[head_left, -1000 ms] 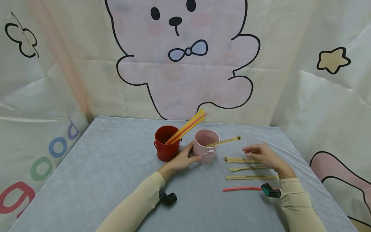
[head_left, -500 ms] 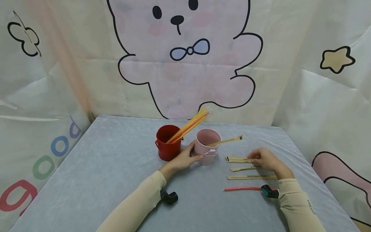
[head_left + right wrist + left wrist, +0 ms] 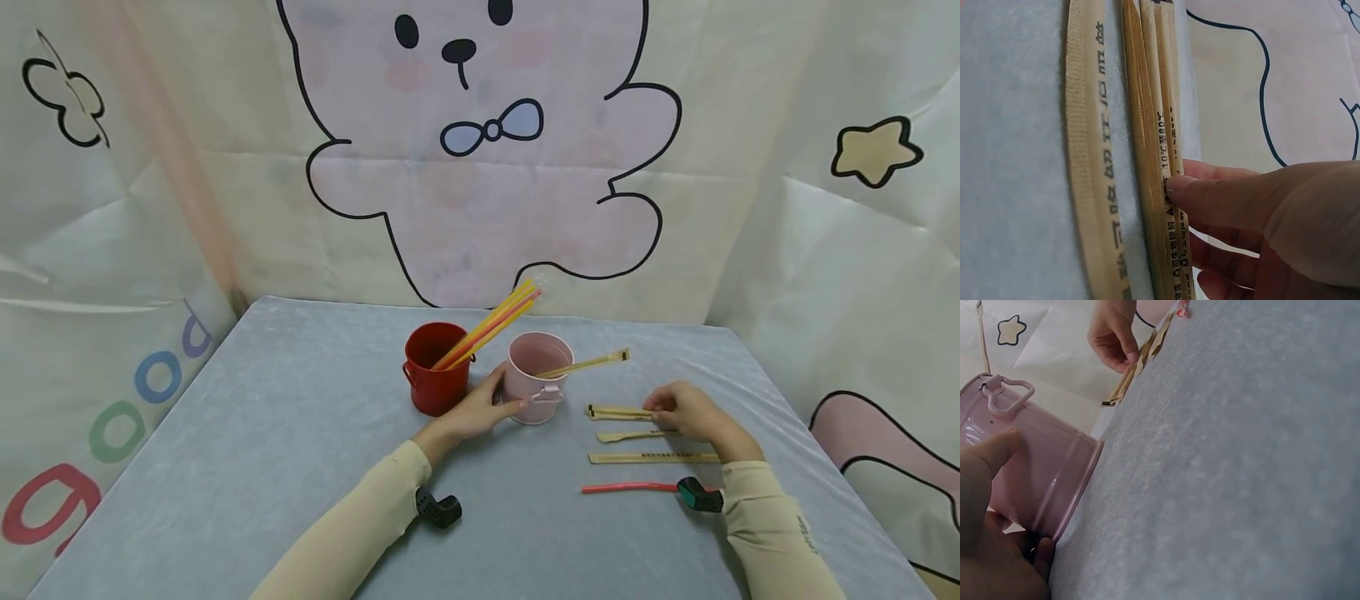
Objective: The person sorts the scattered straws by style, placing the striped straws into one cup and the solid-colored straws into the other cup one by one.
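Paper-wrapped, pale tan straws (image 3: 618,412) pinched at the right hand (image 3: 688,414) — a pink metal bucket (image 3: 527,386) gripped by the left hand (image 3: 472,412).

Nearest on the grey-blue cloth (image 3: 517,533) lies a slim red straw (image 3: 626,487), then a flat paper-wrapped straw (image 3: 652,458) with dark print, then a narrower, crumpled one (image 3: 630,436); beyond it, the pinched straws lie on the cloth, thumb and fingers closed on them partway along, their exact count unclear. They should be very light, bendable, the paper slightly slick and easily creased — a gentle mid-length hold looks right. Farther off, the left hand's fingers curl round the pink bucket's lower wall; it is probably light and stiff, so best held low. Just beside it stands a red metal bucket (image 3: 435,393).
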{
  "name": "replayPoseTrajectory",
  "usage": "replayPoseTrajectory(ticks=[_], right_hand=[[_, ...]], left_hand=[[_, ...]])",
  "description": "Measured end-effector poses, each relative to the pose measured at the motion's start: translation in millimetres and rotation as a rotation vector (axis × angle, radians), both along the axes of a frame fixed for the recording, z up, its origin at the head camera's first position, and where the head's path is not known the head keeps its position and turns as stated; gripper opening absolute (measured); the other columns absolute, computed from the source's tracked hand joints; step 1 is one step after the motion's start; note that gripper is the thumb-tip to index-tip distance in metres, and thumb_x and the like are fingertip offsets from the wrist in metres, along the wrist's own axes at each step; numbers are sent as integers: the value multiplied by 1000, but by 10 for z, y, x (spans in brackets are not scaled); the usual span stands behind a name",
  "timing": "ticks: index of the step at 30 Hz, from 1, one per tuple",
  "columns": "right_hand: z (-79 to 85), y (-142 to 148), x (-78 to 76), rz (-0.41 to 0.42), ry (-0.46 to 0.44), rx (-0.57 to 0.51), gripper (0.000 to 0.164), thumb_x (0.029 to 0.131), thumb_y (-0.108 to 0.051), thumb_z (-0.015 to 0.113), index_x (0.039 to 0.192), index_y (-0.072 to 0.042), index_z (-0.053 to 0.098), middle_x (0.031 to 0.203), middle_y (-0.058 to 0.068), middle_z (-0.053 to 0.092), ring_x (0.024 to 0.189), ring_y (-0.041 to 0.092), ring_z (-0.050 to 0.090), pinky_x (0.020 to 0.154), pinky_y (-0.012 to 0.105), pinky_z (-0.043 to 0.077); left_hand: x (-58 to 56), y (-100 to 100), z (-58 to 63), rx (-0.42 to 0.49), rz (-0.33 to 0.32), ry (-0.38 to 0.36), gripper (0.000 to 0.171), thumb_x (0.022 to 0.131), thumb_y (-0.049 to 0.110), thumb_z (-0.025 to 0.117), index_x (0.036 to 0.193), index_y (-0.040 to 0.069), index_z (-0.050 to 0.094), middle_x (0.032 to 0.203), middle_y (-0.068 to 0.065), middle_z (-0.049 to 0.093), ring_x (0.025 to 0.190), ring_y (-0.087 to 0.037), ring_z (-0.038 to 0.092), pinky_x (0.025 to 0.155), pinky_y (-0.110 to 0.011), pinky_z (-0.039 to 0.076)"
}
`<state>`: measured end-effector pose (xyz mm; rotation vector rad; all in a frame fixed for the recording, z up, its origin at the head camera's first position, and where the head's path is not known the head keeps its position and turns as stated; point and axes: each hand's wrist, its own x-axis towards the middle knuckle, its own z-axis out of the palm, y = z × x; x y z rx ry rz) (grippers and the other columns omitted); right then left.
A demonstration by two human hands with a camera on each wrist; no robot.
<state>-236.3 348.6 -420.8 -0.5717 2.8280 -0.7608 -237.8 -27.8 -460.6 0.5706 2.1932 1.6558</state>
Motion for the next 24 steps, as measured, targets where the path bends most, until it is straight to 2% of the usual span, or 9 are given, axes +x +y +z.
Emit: replayPoseTrajectory(ticks=[12,19,24], right_hand=[[20,5,14,21,-4,-52,6,94,0,66,90,3,70,84,10,70,74,6,59,64,23,49],[36,-12,11,21,53,-93,4,93,0,68,90,1,71,82,9,69,72,5,57,63,23,46],[67,-16,7,-10,94,-121,7,94,0,66,96,3,72,86,12,70,77,2,57,65,23,48]], left_hand=[[-15,12,12,7,-8,10,82,99,35,64,163,20,15,170,-3,21,158,-26,19,127,-49,21],[-1,4,15,15,-4,1,83,99,35,64,163,20,14,170,-4,20,158,-28,18,127,-51,20],[5,0,7,9,-4,-3,83,99,35,64,163,19,14,170,-4,20,158,-28,19,127,-51,21]])
